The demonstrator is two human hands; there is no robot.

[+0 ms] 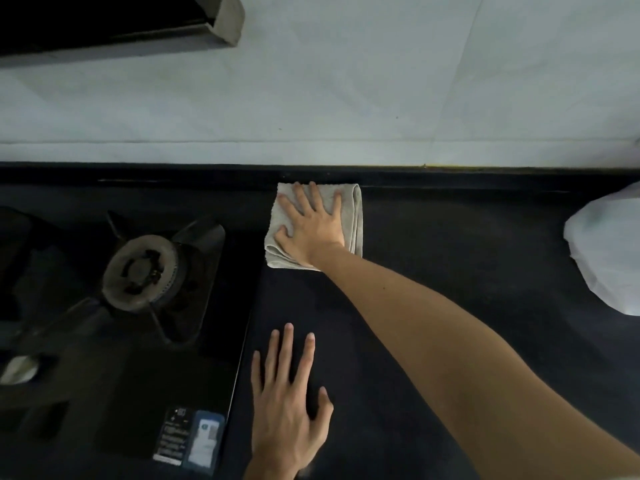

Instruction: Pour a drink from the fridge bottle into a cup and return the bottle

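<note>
Pressing the cloth (354, 216), right hand (311, 228) spreads fingers; left hand (287, 410) splayed flat on counter (433, 278).

Two hands (287, 403) (311, 230), one cloth (356, 216), one burner (142, 271) — one bag (609, 254)

Two bare hands are shown from the back, with nothing worn on them. The right hand (311, 230) is followed by a bare right forearm (450, 341), which is seen uncovered along its whole visible length, as far as the lower right corner. A small speck (383, 287), like a mole, is marked on the forearm not far from the wrist. The left hand (287, 417) is cut off at the wrist by the bottom edge. Its fingers (287, 358) are long and slender, and the nails are kept short. Knuckles and tendons are faintly outlined on both hands.
</note>
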